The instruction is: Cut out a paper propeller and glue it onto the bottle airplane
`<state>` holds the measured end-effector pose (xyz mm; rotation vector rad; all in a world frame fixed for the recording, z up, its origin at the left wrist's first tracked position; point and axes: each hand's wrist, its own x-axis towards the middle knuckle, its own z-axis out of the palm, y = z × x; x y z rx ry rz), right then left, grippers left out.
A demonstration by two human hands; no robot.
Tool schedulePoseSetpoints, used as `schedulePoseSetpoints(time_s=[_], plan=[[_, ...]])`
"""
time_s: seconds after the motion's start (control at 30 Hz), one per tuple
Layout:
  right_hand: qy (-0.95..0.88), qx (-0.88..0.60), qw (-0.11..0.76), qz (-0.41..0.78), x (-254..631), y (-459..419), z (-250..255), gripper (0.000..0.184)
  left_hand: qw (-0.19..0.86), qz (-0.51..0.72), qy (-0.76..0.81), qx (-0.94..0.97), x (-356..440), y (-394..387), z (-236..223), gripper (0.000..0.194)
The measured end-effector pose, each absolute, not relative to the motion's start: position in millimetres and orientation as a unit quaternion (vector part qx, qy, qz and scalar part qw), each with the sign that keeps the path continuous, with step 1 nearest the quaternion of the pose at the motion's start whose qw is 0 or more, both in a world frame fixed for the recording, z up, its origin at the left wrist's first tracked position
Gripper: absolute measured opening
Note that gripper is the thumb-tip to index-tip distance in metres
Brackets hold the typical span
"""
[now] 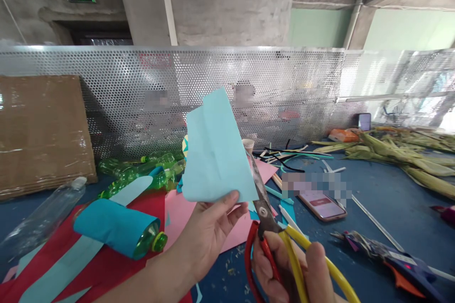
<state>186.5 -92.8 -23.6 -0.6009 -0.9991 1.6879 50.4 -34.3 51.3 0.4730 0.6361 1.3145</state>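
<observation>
My left hand (213,227) pinches the lower edge of a light blue sheet of paper (216,151), thumb in front, and holds it upright. The sheet has an angled, uneven top edge. My right hand (287,265) grips scissors (263,208) with one red and one yellow handle. Their blades point up along the right edge of the sheet and look partly open; whether they touch the paper I cannot tell. To the left lies a green bottle wrapped in blue paper (113,225), on red paper (121,270). Pink paper (234,234) lies beneath my left hand.
Green bottles (159,170) and a clear bottle (50,213) lie left, near a cardboard panel (42,137). A phone (322,201), a glue gun (394,258) and corn husks (387,151) are on the right. A perforated metal screen (209,68) borders the table's back.
</observation>
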Motion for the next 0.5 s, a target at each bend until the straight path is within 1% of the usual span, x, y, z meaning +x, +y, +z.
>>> schedulePoseSetpoints(time_s=[0.27,0.5], plan=[[-0.443,-0.249,0.51,0.694,184.6,-93.4,-11.3,0.076,0.722,0.594,0.286,0.211,49.9,-33.3,51.0,0.044],[-0.457,-0.269,0.508,0.678,184.6,-89.9,-16.6,0.077,0.724,0.592,0.285,0.212,49.1,-35.1,51.6,0.034]])
